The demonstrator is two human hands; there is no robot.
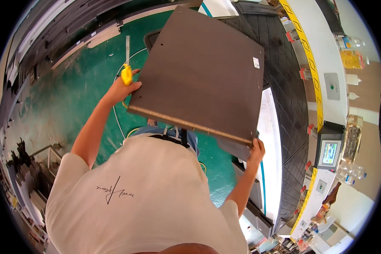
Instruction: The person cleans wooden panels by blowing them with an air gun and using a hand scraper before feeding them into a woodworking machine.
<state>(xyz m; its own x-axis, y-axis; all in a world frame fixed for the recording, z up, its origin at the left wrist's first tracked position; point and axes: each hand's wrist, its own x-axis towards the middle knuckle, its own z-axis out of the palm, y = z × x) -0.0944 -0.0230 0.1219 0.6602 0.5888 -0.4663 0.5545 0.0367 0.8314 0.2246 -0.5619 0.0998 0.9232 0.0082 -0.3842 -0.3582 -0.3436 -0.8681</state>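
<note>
A large dark brown board (pixel 203 72) is held up in front of me, tilted, with small holes in its face and a white label (pixel 256 63) near its right side. Its near edge shows a raw, lighter wood-coloured strip. My left hand (pixel 123 86) is closed at the board's left edge, thumb at the rim, its other fingers partly hidden. Beside those fingers sits a yellow tool (pixel 126 75) whose kind I cannot make out; a pale flat strip stretches away beyond it. At the near right corner, my right hand (pixel 256 151) grips the board.
To the right runs a machine with a black segmented bed (pixel 290 110), a yellow-marked rail (pixel 311 63) and a small screen (pixel 329 153). Bottles (pixel 352 59) stand past it. Stacked dark panels (pixel 72 29) lie far left. A thin hose (pixel 116 116) trails over the green floor (pixel 76 80).
</note>
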